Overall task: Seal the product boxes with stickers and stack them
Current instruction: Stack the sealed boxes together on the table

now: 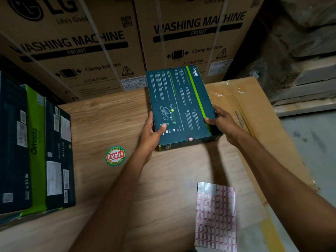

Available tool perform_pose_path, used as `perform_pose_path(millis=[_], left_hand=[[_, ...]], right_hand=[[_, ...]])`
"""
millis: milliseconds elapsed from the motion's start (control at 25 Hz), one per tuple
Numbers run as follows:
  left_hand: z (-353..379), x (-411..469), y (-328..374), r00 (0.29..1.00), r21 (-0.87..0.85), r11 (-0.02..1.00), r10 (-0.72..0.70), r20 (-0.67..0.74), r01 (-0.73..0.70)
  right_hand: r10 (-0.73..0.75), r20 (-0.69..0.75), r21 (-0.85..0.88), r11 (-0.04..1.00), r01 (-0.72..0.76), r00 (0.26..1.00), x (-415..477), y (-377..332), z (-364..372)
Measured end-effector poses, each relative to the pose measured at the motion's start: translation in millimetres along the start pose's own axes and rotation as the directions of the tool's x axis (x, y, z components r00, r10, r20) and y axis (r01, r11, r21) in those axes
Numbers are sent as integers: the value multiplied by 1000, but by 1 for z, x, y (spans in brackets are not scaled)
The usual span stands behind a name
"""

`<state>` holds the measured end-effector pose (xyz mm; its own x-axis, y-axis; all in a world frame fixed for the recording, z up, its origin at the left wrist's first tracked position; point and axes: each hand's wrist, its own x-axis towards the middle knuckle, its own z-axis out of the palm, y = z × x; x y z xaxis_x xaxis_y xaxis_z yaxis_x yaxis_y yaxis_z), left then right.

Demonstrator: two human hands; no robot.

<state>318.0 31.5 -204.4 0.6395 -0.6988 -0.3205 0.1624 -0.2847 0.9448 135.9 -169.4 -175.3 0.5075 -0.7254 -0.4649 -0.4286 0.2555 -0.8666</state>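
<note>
Omada product box [180, 106], stiff card and apparently light, is held over the worktop [109, 124], left hand [151, 131] and right hand [221, 120] each gripping a long side near its stickered end. Those sides look the surest hold; a sticker sheet [215, 215] lies nearer.

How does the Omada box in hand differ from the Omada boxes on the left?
The held Omada box is gripped by the left hand and right hand; the left-side Omada boxes rest untouched on the wooden table. The held box shows its broad printed face; the left-side boxes show narrow labelled sides. Both share dark teal and green packaging.
</note>
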Motion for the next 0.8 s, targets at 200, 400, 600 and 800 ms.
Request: perform_pose_path(millis=[200,400,600,800], left_hand=[[10,-2,1,999,-78,996,-49,-15,47],[3,0,23,998,-35,997,-68,17,69],[-8,7,74,1000,37,999,-25,15,25],[-10,-1,147,998,-104,994,-26,54,31]], right_hand=[[21,11,129,991,-22,1000,-2,4,-11],[-94,-22,219,971,97,995,-22,-28,-24],[-255,-149,58,962,266,955,-41,-89,-14],[-362,10,-61,930,362,932,-69,-112,13]])
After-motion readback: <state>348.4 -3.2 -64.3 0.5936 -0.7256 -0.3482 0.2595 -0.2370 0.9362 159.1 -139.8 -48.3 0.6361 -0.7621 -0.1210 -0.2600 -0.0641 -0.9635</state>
